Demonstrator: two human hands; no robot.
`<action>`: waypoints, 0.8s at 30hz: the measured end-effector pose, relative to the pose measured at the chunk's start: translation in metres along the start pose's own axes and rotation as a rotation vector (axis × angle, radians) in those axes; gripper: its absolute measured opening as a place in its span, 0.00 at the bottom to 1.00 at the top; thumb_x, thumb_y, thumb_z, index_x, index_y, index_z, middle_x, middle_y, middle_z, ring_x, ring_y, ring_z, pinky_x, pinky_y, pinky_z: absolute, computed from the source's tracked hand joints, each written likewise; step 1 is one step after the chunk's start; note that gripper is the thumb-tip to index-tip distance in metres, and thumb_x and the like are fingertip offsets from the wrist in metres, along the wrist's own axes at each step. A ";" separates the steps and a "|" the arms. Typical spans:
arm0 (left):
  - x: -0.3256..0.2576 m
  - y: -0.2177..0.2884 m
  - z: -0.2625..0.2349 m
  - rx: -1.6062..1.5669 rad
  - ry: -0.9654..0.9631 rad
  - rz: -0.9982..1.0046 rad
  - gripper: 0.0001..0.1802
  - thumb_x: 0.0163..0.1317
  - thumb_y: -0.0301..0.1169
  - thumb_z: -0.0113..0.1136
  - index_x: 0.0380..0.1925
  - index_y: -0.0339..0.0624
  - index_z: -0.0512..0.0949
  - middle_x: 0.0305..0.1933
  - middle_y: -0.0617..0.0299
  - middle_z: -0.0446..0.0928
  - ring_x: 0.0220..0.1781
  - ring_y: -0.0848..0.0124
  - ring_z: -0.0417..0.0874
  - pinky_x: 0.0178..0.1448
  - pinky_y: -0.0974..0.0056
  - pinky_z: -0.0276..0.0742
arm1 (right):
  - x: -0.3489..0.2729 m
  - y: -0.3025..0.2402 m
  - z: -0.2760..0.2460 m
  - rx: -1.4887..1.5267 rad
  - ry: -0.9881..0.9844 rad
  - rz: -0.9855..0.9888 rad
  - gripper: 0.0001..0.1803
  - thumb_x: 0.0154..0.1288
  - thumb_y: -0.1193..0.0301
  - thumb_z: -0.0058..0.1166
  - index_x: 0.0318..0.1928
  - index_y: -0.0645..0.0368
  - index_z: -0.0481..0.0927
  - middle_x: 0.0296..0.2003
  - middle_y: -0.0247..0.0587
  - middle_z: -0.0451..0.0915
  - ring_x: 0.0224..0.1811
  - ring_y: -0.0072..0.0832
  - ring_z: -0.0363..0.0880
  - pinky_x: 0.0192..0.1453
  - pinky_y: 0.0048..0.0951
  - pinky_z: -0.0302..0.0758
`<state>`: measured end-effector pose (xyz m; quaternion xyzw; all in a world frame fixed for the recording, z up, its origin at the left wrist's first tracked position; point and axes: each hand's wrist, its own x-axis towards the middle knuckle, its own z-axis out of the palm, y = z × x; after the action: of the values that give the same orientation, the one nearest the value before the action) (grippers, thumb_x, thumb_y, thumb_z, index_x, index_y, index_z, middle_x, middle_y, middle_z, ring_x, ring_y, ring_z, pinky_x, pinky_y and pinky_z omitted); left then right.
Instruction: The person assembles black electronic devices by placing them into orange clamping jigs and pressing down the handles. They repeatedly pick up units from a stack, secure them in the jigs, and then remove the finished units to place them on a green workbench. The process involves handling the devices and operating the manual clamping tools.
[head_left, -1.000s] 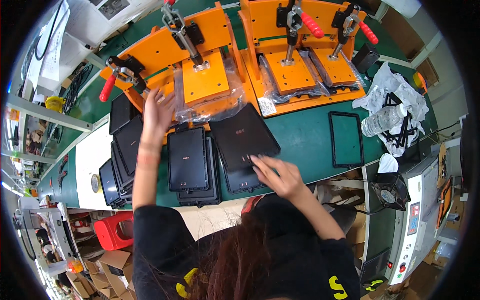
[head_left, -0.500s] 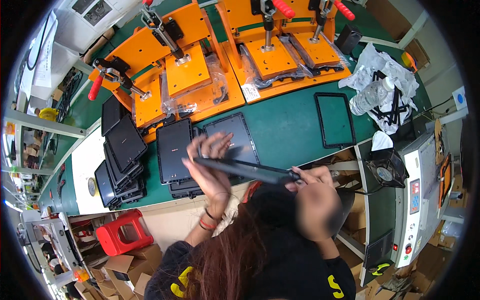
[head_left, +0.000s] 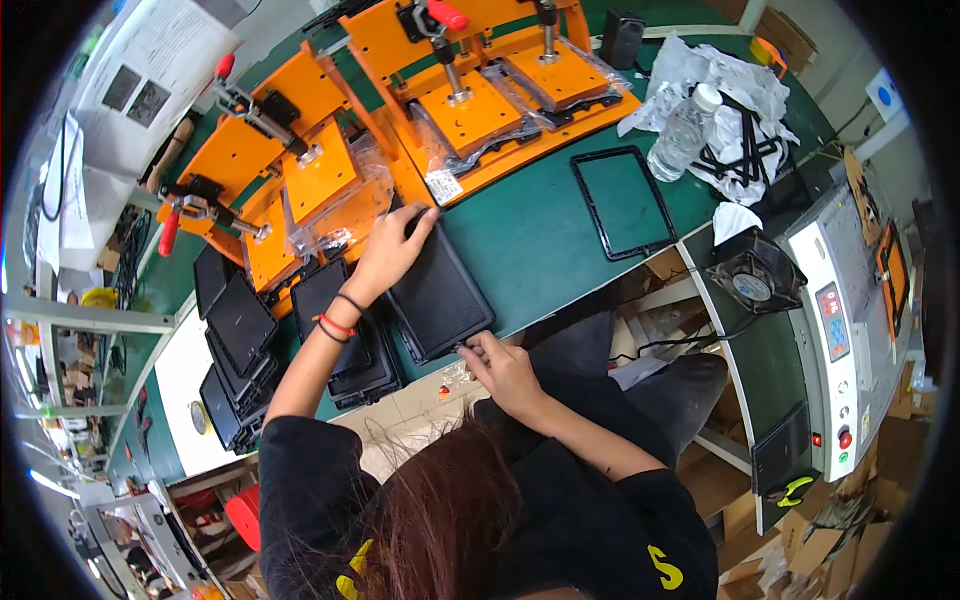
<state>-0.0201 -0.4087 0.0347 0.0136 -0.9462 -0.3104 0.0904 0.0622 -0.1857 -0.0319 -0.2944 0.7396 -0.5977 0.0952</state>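
Evidently, the black rectangular plastic panel (head_left: 445, 300) lies flat over the green bench (head_left: 540, 240) but is not yet released, left hand (head_left: 390, 250) curled at its far end, closure unclear, right hand (head_left: 508, 375) pinching its near edge.

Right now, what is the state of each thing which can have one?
Black panel: roughly flat, left hand and right hand at its edges
Black frame: lying flat
Bottle: capped
Machine display: lit
Fan: spinning or stopped, cannot tell
Leftmost panel stack: uneven
White wrapping: crumpled
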 end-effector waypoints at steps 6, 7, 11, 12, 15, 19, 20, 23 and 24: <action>-0.009 0.000 0.002 0.031 0.061 -0.083 0.18 0.65 0.39 0.51 0.37 0.31 0.77 0.37 0.40 0.78 0.40 0.44 0.79 0.45 0.55 0.74 | 0.003 0.005 0.016 -0.168 -0.038 -0.027 0.12 0.65 0.68 0.53 0.36 0.67 0.70 0.19 0.52 0.77 0.19 0.46 0.78 0.22 0.42 0.72; -0.009 0.003 0.001 0.036 0.071 -0.081 0.18 0.65 0.39 0.51 0.37 0.30 0.77 0.36 0.40 0.78 0.40 0.44 0.78 0.45 0.55 0.74 | 0.003 0.003 0.014 -0.179 -0.034 -0.037 0.12 0.65 0.68 0.53 0.36 0.66 0.69 0.19 0.51 0.77 0.19 0.47 0.78 0.22 0.42 0.72; -0.015 0.005 0.011 0.029 0.117 -0.022 0.14 0.63 0.34 0.56 0.37 0.30 0.78 0.36 0.43 0.79 0.40 0.49 0.81 0.45 0.57 0.74 | 0.001 0.004 0.012 -0.223 -0.057 -0.098 0.12 0.64 0.68 0.53 0.35 0.64 0.67 0.18 0.50 0.76 0.20 0.48 0.77 0.23 0.43 0.73; -0.016 0.010 0.012 0.060 0.125 -0.022 0.12 0.61 0.32 0.58 0.38 0.31 0.78 0.38 0.45 0.80 0.42 0.51 0.82 0.46 0.59 0.75 | 0.002 0.007 0.012 -0.233 -0.074 -0.119 0.12 0.64 0.68 0.53 0.34 0.63 0.67 0.18 0.50 0.75 0.20 0.48 0.77 0.23 0.43 0.73; -0.017 0.006 0.015 0.029 0.106 0.050 0.12 0.61 0.31 0.58 0.39 0.31 0.78 0.40 0.45 0.80 0.43 0.52 0.82 0.48 0.61 0.75 | 0.005 0.014 0.009 -0.121 -0.091 -0.176 0.13 0.64 0.67 0.53 0.34 0.62 0.66 0.20 0.50 0.76 0.22 0.48 0.78 0.23 0.43 0.74; -0.013 -0.001 0.010 0.007 -0.029 -0.071 0.14 0.64 0.31 0.53 0.43 0.31 0.77 0.42 0.46 0.80 0.45 0.53 0.81 0.51 0.62 0.73 | 0.006 0.016 0.003 -0.138 -0.136 -0.240 0.13 0.62 0.68 0.55 0.34 0.62 0.66 0.21 0.47 0.75 0.22 0.45 0.78 0.23 0.40 0.75; -0.014 -0.001 0.009 0.012 -0.042 -0.054 0.15 0.65 0.31 0.51 0.45 0.30 0.76 0.43 0.45 0.79 0.46 0.53 0.81 0.52 0.61 0.73 | 0.005 0.017 0.004 -0.163 -0.125 -0.280 0.13 0.61 0.69 0.55 0.35 0.62 0.66 0.21 0.46 0.75 0.21 0.44 0.78 0.23 0.39 0.75; -0.016 0.006 0.007 -0.042 -0.048 -0.089 0.14 0.65 0.31 0.51 0.44 0.30 0.76 0.45 0.45 0.79 0.48 0.53 0.80 0.54 0.61 0.72 | 0.004 0.020 0.011 -0.226 -0.089 -0.327 0.12 0.59 0.70 0.55 0.35 0.61 0.66 0.20 0.42 0.73 0.20 0.39 0.78 0.22 0.34 0.76; -0.017 0.006 0.006 -0.038 -0.048 -0.070 0.14 0.66 0.30 0.51 0.45 0.30 0.76 0.45 0.45 0.79 0.48 0.53 0.79 0.55 0.61 0.71 | 0.004 0.021 0.015 -0.246 -0.075 -0.330 0.12 0.58 0.71 0.55 0.35 0.61 0.66 0.20 0.41 0.73 0.20 0.37 0.78 0.22 0.33 0.76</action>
<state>-0.0042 -0.3984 0.0307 0.0374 -0.9410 -0.3315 0.0569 0.0594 -0.1976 -0.0546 -0.4429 0.7447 -0.4991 -0.0133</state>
